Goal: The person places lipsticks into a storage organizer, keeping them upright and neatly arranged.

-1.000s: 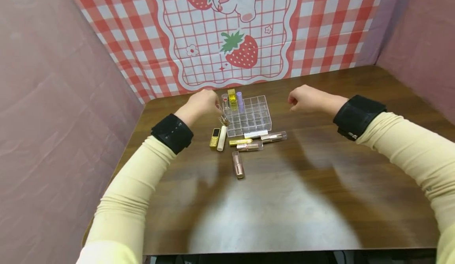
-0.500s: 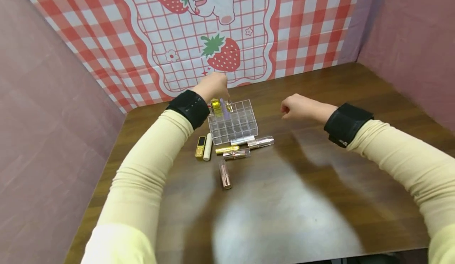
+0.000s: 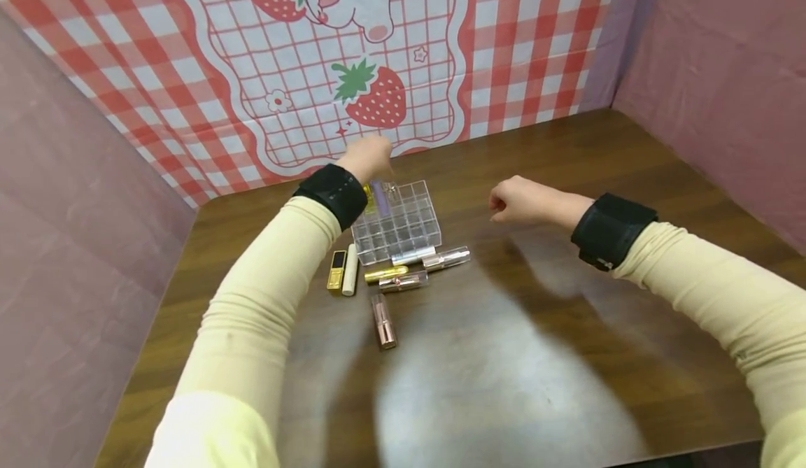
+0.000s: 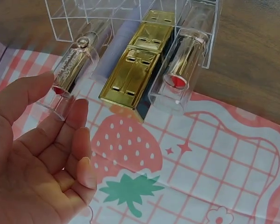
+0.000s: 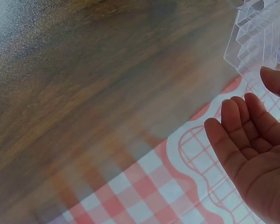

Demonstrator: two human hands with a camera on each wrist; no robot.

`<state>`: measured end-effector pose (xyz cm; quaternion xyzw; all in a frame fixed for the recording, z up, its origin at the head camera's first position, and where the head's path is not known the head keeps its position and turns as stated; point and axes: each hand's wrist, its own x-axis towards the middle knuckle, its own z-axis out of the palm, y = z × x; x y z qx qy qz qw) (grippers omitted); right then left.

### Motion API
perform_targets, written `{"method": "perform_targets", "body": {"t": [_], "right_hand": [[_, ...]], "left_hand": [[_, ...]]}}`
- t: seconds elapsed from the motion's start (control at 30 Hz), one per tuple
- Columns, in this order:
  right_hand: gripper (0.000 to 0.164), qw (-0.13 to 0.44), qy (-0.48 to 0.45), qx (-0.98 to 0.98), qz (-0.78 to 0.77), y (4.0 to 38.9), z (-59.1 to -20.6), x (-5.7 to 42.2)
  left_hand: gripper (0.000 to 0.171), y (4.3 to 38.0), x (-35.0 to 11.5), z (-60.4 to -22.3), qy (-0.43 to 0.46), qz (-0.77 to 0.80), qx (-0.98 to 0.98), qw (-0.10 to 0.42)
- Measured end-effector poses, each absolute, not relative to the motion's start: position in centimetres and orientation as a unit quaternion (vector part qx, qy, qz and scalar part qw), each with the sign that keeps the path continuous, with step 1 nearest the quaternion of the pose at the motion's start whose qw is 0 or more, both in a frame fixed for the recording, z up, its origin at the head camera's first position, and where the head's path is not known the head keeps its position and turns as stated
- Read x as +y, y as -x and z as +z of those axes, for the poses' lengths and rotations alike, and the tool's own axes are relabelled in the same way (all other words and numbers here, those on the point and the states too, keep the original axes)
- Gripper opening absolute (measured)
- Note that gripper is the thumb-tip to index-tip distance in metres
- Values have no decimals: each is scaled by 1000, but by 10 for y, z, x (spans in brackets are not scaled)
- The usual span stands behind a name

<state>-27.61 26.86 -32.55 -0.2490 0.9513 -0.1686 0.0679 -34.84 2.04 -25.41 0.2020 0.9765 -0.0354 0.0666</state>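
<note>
At the back row of the clear compartment organizer (image 3: 412, 227), my left hand (image 3: 368, 157) pinches the clear-capped end of a lipstick (image 4: 75, 65) between thumb and fingers. Its other end is down in a compartment. Beside it in the left wrist view stand a lilac tube (image 4: 115, 53), a gold lipstick case (image 4: 135, 67) and another clear-capped lipstick (image 4: 182, 70) with a red tip. My right hand (image 3: 522, 201) hovers to the right of the organizer, its fingers loosely curled around nothing; in the right wrist view its palm (image 5: 266, 172) shows bare.
In front of the organizer lie a gold-and-black case (image 3: 336, 271), a cream tube (image 3: 350, 270), a yellow-gold tube (image 3: 386, 273), a silver-white tube (image 3: 413, 255) and several clear-capped lipsticks, one (image 3: 383, 322) nearest me. A strawberry-print cloth (image 3: 378, 97) hangs behind the wooden table (image 3: 504, 356).
My left hand has carried the lipstick from the organizer's left side to its back row, next to the lilac tube, and lowered it in. The head view has shifted; the right hand stays loosely curled.
</note>
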Motion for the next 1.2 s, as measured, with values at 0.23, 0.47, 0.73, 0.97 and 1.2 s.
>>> {"method": "perform_targets", "body": {"t": [0.23, 0.47, 0.73, 0.97, 1.2], "right_hand": [[15, 63, 263, 950, -157, 274, -322, 257], [15, 68, 269, 948, -159, 272, -322, 248], [13, 62, 315, 935, -152, 274, -336, 230], [12, 69, 357, 922, -137, 272, -351, 214], [9, 70, 383, 915, -107, 270, -367, 208]], "left_hand": [[31, 343, 9, -252, -192, -39, 978, 74], [24, 337, -1, -248, -187, -29, 979, 78], [23, 328, -13, -245, -193, -33, 978, 70], [15, 312, -28, -251, -196, -32, 978, 71], [22, 302, -46, -265, -191, -30, 979, 66]]}}
